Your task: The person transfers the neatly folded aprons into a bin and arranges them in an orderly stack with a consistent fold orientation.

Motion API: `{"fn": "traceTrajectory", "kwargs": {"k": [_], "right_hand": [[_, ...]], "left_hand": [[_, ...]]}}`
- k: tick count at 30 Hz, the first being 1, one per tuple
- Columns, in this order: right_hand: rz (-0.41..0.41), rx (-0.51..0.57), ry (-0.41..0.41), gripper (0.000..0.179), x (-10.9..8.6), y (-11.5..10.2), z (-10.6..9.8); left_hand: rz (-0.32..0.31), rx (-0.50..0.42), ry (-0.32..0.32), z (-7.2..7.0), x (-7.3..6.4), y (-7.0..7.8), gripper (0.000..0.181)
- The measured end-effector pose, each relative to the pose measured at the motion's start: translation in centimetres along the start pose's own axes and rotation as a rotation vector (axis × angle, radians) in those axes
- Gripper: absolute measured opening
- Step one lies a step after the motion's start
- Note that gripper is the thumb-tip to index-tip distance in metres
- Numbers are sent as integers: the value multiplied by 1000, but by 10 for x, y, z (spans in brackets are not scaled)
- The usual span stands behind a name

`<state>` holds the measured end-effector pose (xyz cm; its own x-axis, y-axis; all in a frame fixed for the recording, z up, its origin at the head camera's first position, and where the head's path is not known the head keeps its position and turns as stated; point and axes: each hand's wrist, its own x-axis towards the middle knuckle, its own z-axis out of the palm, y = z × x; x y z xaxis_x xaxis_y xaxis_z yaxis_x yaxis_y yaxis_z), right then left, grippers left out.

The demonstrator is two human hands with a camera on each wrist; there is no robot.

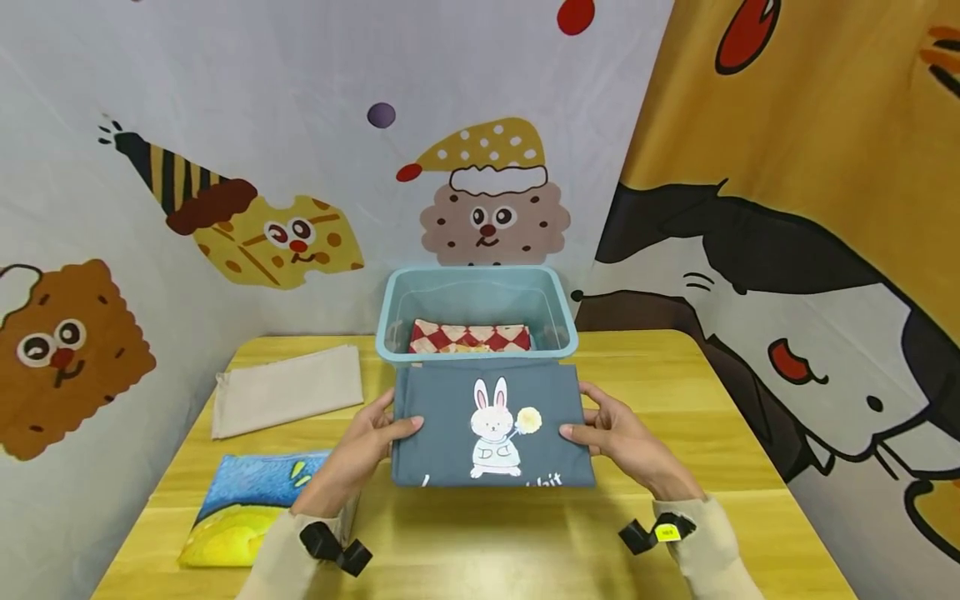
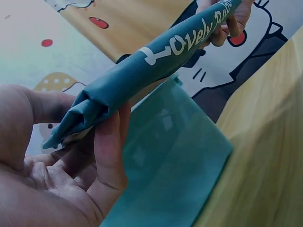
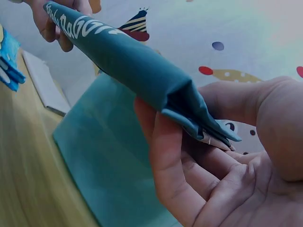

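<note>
Head view: folded grey-blue rabbit-print cloth [image 1: 491, 433], just before the pale-blue bin [image 1: 480, 296]; left hand [image 1: 362, 443] and right hand [image 1: 621, 435] each pinch one end. Progress, as judged: checked cloth [image 1: 471, 338] stowed inside; rabbit-print piece not yet; beige cloth [image 1: 288, 390] and blue-yellow cloth [image 1: 247, 500] left on the surface [image 1: 637, 375]. Long axis left-right; ears toward bin.

Left wrist view: lettered fold; layered end between thumb and fingers.

Right wrist view: opposite end, likewise gripped.
</note>
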<state>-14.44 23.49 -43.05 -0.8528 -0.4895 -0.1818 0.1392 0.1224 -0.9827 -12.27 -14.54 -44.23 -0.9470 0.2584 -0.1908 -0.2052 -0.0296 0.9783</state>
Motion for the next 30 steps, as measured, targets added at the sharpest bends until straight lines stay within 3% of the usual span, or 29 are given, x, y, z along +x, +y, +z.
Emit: {"fn": "traceTrajectory", "kwargs": {"k": [9,19,30], "right_hand": [[12,14,58,75,14,-26,-4],[26,-19,117,79,40,-51,-13],[14,-64,139,72,63,-69,-21]], "left_hand": [[25,10,3,-7,18,22,78],[4,69,42,-16,41,54,83],[12,56,42,-26,62,67,85]]}}
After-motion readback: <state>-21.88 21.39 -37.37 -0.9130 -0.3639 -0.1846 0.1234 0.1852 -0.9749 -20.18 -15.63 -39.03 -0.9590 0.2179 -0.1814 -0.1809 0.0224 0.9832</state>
